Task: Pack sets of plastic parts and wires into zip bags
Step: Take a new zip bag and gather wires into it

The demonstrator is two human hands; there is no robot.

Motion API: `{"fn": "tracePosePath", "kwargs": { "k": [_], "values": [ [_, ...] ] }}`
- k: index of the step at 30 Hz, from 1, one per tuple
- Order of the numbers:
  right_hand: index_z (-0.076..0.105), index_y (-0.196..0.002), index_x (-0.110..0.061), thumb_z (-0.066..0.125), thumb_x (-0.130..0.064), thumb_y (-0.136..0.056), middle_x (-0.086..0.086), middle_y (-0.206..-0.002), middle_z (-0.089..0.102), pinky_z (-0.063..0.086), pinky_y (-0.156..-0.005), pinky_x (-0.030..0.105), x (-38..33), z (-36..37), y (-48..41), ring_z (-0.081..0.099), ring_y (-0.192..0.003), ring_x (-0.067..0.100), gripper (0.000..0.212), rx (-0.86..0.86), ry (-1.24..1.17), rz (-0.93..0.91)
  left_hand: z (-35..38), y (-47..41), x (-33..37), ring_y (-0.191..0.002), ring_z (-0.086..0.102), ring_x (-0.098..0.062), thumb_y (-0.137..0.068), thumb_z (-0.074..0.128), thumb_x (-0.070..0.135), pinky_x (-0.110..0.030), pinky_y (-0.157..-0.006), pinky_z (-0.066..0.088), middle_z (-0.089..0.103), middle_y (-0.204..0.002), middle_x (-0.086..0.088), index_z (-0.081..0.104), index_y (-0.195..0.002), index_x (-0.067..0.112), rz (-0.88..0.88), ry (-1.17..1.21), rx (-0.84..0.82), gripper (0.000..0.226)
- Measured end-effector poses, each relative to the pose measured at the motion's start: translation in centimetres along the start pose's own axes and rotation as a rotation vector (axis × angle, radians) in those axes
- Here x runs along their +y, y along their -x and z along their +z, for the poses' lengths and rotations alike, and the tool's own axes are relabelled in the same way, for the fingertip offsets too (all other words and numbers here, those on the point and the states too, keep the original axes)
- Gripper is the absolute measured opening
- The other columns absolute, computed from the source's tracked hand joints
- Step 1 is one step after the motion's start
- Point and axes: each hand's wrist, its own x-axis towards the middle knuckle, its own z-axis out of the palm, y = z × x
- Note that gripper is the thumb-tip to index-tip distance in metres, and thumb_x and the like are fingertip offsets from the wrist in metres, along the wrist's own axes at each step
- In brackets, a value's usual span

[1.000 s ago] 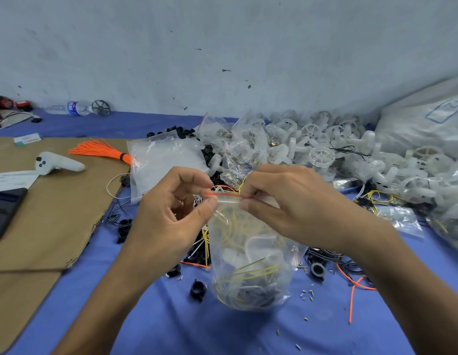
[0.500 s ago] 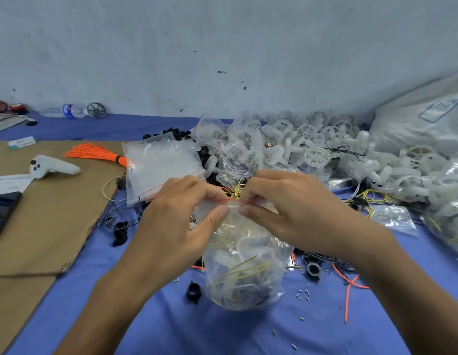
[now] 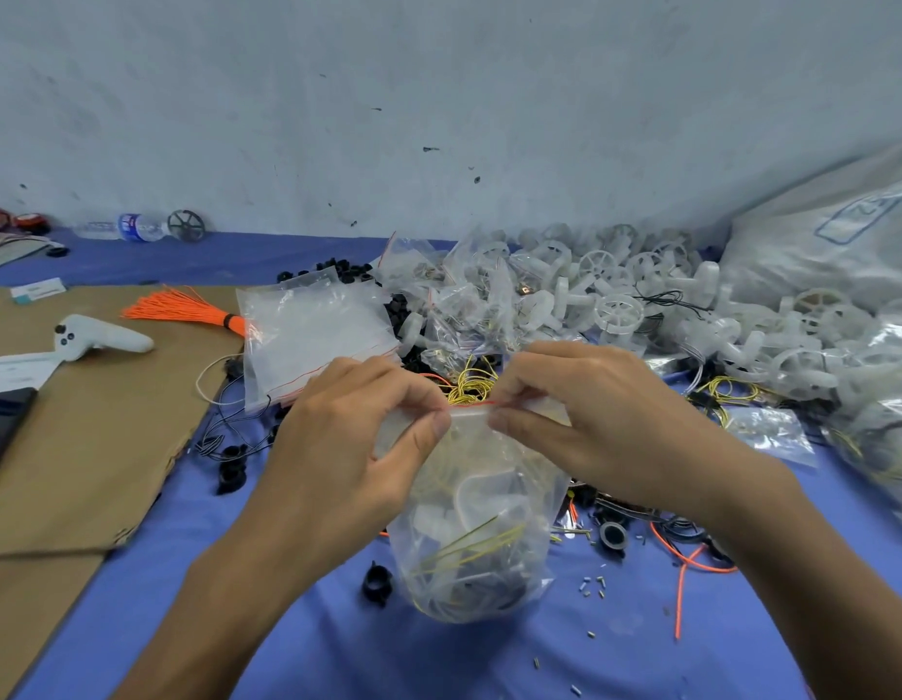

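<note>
Left hand (image 3: pixel 358 447) and right hand (image 3: pixel 585 426) each pinch the top seal (image 3: pixel 469 407) of the filled zip bag (image 3: pixel 479 548) below them, the seal running sideways between their thumbs.

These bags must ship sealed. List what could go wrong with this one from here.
1. Yellow wires show right at the zip strip that the left hand and right hand pinch; a strand may jam the seal.
2. The zip bag bulges with parts, so the strip might pop open.
</note>
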Motion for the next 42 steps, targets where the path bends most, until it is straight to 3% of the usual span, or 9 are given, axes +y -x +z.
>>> {"fn": "tracePosePath", "kwargs": {
  "k": [5,16,20,25,32,37,42],
  "values": [
    [0.066,-0.094,-0.029,0.061,-0.039,-0.093,-0.014,-0.09,0.062,0.049,-0.077,0.038,-0.1,0.3,0.2,0.059,-0.088,0.006,0.011,0.007,0.004,-0.012,0.5,-0.2,0.6,-0.09,0.052,-0.01,-0.088,0.063,0.036,-0.036,-0.083,0.042,0.06,-0.089,0.019,0.066,-0.089,0.032,0.047,-0.047,-0.016,0.006],
    [0.067,-0.095,-0.033,0.062,-0.041,-0.092,-0.02,-0.089,0.062,0.05,-0.075,0.033,0.8,0.3,1.1,0.057,-0.088,0.0,0.01,0.072,-0.006,-0.001,0.8,-0.3,1.2,-0.089,0.053,-0.008,-0.09,0.059,0.041,-0.036,-0.084,0.036,0.061,-0.091,0.021,0.066,-0.092,0.033,0.078,-0.148,0.0,0.011],
    [0.065,-0.09,-0.031,0.062,-0.036,-0.093,-0.028,-0.08,0.051,0.048,-0.072,0.03,1.4,-0.1,1.6,0.051,-0.079,-0.006,0.006,0.105,-0.032,-0.002,0.7,-0.3,1.0,-0.087,0.052,-0.009,-0.092,0.055,0.04,-0.034,-0.082,0.034,0.058,-0.091,0.02,0.063,-0.092,0.031,0.068,-0.147,-0.004,0.012],
    [0.068,-0.093,-0.031,0.063,-0.039,-0.093,-0.021,-0.084,0.057,0.05,-0.071,0.034,0.9,0.4,1.3,0.057,-0.082,0.001,0.01,0.133,-0.046,-0.027,1.5,-0.6,2.2,-0.087,0.053,-0.01,-0.091,0.059,0.04,-0.036,-0.081,0.038,0.06,-0.089,0.018,0.066,-0.094,0.031,0.08,-0.092,-0.018,0.011],
    [0.066,-0.087,-0.028,0.063,-0.037,-0.091,-0.016,-0.081,0.057,0.043,-0.068,0.021,1.6,0.0,2.1,0.055,-0.077,0.002,0.011,0.168,-0.092,-0.043,1.2,-0.5,2.0,-0.084,0.051,-0.008,-0.088,0.063,0.035,-0.034,-0.079,0.039,0.057,-0.083,0.019,0.063,-0.087,0.03,0.049,-0.049,-0.004,0.005],
    [0.067,-0.077,-0.027,0.074,-0.042,-0.082,-0.012,-0.071,0.059,0.044,-0.061,0.02,1.7,0.5,1.9,0.058,-0.07,0.01,0.017,0.225,-0.178,0.015,1.2,-1.0,2.6,-0.089,0.052,-0.007,-0.09,0.061,0.038,-0.034,-0.083,0.04,0.06,-0.089,0.019,0.065,-0.093,0.032,0.068,-0.009,-0.073,0.008],
    [0.069,-0.084,-0.028,0.072,-0.034,-0.087,-0.015,-0.077,0.062,0.043,-0.064,0.018,2.1,0.6,2.2,0.058,-0.073,0.007,0.006,0.205,-0.224,0.013,1.2,-1.2,2.4,-0.087,0.05,-0.008,-0.09,0.059,0.037,-0.031,-0.082,0.037,0.058,-0.089,0.019,0.063,-0.093,0.029,0.071,-0.051,-0.08,0.01]
  ]
}}
